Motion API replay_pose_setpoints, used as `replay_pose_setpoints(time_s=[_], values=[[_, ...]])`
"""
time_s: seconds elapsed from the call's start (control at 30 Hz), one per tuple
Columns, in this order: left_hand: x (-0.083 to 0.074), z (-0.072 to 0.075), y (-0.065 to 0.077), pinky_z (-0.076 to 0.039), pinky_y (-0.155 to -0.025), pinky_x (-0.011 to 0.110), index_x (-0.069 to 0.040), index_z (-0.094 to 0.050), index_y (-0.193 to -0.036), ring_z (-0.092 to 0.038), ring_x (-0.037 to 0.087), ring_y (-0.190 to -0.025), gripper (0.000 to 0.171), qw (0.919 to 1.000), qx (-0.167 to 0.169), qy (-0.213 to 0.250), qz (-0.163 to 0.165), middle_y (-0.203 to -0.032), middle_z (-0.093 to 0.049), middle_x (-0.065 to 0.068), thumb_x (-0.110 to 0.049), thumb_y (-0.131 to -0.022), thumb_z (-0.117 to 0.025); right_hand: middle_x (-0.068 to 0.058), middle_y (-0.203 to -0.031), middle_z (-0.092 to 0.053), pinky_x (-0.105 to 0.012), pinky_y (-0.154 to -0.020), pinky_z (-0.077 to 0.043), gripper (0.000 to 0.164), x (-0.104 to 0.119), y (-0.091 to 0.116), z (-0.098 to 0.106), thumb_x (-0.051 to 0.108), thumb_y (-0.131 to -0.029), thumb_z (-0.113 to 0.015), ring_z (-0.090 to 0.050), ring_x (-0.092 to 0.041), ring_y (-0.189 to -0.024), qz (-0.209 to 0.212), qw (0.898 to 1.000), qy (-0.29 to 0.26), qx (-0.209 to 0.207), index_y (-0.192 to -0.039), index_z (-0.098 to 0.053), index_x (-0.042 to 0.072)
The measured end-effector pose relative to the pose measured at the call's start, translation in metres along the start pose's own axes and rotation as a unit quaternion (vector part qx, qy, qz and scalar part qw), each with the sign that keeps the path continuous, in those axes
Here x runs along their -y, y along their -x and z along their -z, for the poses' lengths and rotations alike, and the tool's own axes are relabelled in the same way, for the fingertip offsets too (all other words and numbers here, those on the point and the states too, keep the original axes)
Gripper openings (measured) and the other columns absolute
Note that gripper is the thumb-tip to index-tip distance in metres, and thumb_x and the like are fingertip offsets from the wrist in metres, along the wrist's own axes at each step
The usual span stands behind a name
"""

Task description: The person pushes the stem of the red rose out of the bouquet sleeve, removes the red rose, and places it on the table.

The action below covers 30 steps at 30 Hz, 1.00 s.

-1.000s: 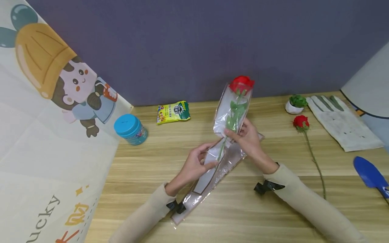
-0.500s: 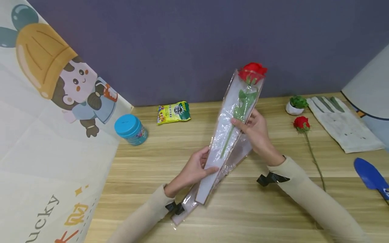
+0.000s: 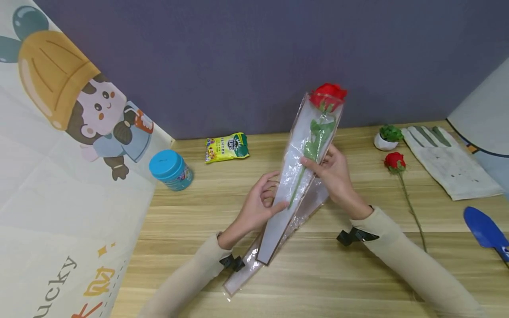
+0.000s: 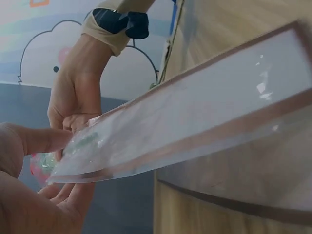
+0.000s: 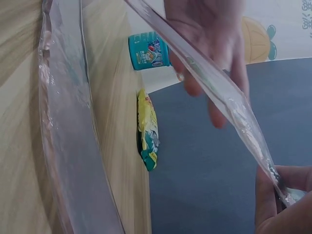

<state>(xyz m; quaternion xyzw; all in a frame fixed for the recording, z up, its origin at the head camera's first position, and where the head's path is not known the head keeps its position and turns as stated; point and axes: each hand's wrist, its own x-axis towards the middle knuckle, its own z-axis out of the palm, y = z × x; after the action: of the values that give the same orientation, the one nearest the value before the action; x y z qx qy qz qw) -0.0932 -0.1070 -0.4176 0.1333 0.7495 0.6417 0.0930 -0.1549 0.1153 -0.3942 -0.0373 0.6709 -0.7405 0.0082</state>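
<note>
A red rose (image 3: 328, 96) with green leaves lies inside a long, tapering clear-and-white flower sleeve (image 3: 272, 234), its bloom at the wide top end. My right hand (image 3: 338, 179) pinches the sleeve around the upper stem, thumb in front and fingers behind. Lower down, my left hand (image 3: 256, 205) has its thumb on the sleeve's front by the stem's end and its fingers past the left edge. In the left wrist view the sleeve (image 4: 195, 107) runs between that thumb and the fingers below. Beneath, a second sleeve (image 3: 244, 276) lies on the table.
Another red rose (image 3: 395, 162) lies at the right, near a small potted plant (image 3: 386, 137), a work glove (image 3: 453, 168) and a blue trowel (image 3: 483, 227). Towards the back left stand a blue-lidded tub (image 3: 171, 170) and a yellow packet (image 3: 226, 148). A dark wall (image 3: 254, 66) rises behind.
The rose slid up inside the sleeve, and the sleeve straightened out. The right hand shifted up and right with it; the left hand has since moved slightly up along the sleeve.
</note>
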Motion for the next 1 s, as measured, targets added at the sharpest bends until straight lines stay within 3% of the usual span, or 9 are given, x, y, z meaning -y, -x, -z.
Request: replay_pose_setpoints(time_s=[0.17,0.33,0.43,0.73,1.0], values=[[-0.006,-0.002,-0.006,-0.060,-0.068,0.019,-0.017,-0.041,-0.157,-0.070,0.017,-0.095,0.086,0.9995,-0.019,-0.019,-0.019,-0.135,-0.067,0.020,0.005,-0.083,-0.079,0.015,-0.106,-0.073,-0.027,-0.082,-0.066,0.064,-0.003,0.002,-0.003,0.004,-0.093,-0.075,-0.075,-0.006,-0.092,-0.006,1.000,0.004,0.010,-0.150,-0.046,0.001],[-0.005,-0.005,-0.007,-0.067,-0.080,0.030,-0.021,-0.036,-0.160,-0.075,0.034,-0.102,0.094,0.9992,-0.017,-0.030,-0.020,-0.138,-0.066,0.022,0.008,-0.081,-0.079,0.013,-0.105,-0.073,-0.028,-0.082,-0.066,0.063,-0.005,0.004,-0.005,0.005,-0.093,-0.075,-0.075,-0.007,-0.092,-0.010,1.000,0.002,0.014,-0.148,-0.046,-0.001],[-0.004,-0.007,-0.007,-0.067,-0.080,0.032,-0.022,-0.034,-0.161,-0.075,0.040,-0.102,0.097,0.9990,-0.017,-0.035,-0.023,-0.139,-0.065,0.023,0.009,-0.080,-0.078,0.013,-0.104,-0.074,-0.028,-0.081,-0.066,0.063,-0.007,0.005,-0.005,0.005,-0.093,-0.075,-0.075,-0.007,-0.090,-0.010,1.000,0.004,0.014,-0.148,-0.046,-0.001],[-0.004,-0.009,-0.005,-0.067,-0.078,0.029,-0.024,-0.033,-0.161,-0.075,0.039,-0.104,0.098,0.9973,-0.019,-0.062,-0.033,-0.139,-0.067,0.022,0.008,-0.081,-0.079,0.015,-0.105,-0.072,-0.027,-0.082,-0.066,0.063,-0.011,0.004,-0.005,0.006,-0.093,-0.076,-0.075,-0.005,-0.091,-0.013,1.000,0.018,0.007,-0.148,-0.047,-0.001],[-0.001,-0.010,-0.006,-0.067,-0.074,0.031,-0.024,-0.036,-0.159,-0.077,0.038,-0.098,0.097,0.9980,-0.027,-0.042,-0.038,-0.132,-0.070,0.022,0.013,-0.079,-0.075,0.013,-0.106,-0.073,-0.027,-0.081,-0.066,0.065,-0.014,0.004,-0.007,0.006,-0.093,-0.076,-0.075,-0.005,-0.091,-0.015,1.000,0.018,0.009,-0.150,-0.046,0.001]])
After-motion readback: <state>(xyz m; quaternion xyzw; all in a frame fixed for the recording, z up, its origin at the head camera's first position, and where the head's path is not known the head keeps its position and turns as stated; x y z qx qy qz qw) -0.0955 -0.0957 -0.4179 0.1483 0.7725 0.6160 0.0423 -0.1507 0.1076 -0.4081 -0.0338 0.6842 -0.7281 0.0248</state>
